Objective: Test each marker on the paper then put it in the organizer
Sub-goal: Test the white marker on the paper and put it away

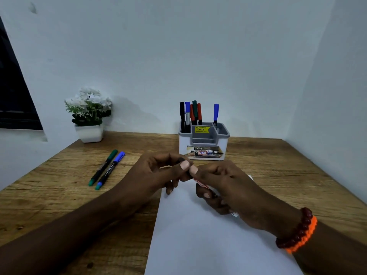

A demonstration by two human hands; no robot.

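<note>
Fingers [185, 165] pinch marker [201, 184]; organizer [204, 141] tag "49.00".

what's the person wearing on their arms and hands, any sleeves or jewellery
Both forearms are bare, with no sleeves in view. The left hand and its wrist carry nothing. Behind the right hand, the wrist wears a dark red beaded bracelet beside a bright orange braided band. No rings show.

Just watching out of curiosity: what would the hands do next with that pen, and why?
Probably pull the cap off: the left hand pinches one end of the red marker while the right hand grips its barrel above the unmarked paper.
</note>
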